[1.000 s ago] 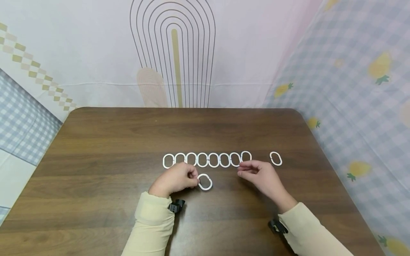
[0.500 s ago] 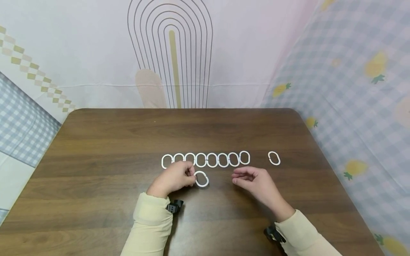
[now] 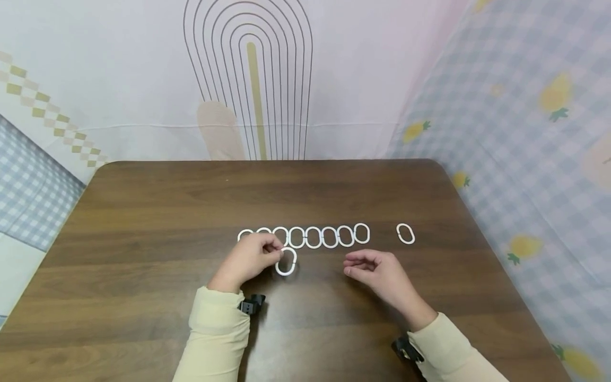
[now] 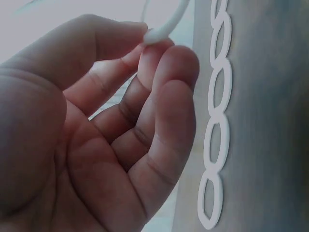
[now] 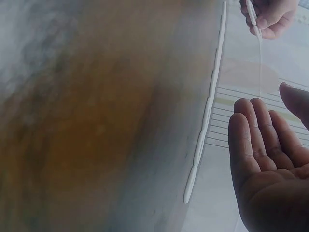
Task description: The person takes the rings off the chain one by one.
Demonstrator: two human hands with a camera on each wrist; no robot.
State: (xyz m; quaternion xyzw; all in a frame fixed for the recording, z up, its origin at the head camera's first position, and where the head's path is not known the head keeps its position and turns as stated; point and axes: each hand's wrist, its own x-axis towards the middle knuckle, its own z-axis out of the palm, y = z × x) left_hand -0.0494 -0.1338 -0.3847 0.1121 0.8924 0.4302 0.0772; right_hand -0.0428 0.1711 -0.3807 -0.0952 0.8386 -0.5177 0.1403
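Note:
In the head view, my left hand [image 3: 245, 260] pinches a white oval shower curtain ring [image 3: 285, 274] between thumb and fingertips. The ring is above the table, just in front of the row's left part. The left wrist view shows the thumb and finger at one end of the ring [image 4: 164, 33]. Several like rings form a straight row of white rings [image 3: 313, 247], side by side; my left hand partly hides its left end. To the right, my right hand [image 3: 384, 273] hovers in front of the row, fingers loosely extended, holding nothing. Its palm shows in the right wrist view.
One more white ring [image 3: 413, 236] lies apart, right of the row. Everything rests on a brown wooden table [image 3: 143, 212] with rounded far corners. Patterned cloth [image 3: 353, 79] hangs behind the table and along its sides.
My left hand has moved left with its ring, which now stands at a different angle. My right hand has drawn back from the row's right end toward me. The view has shifted slightly.

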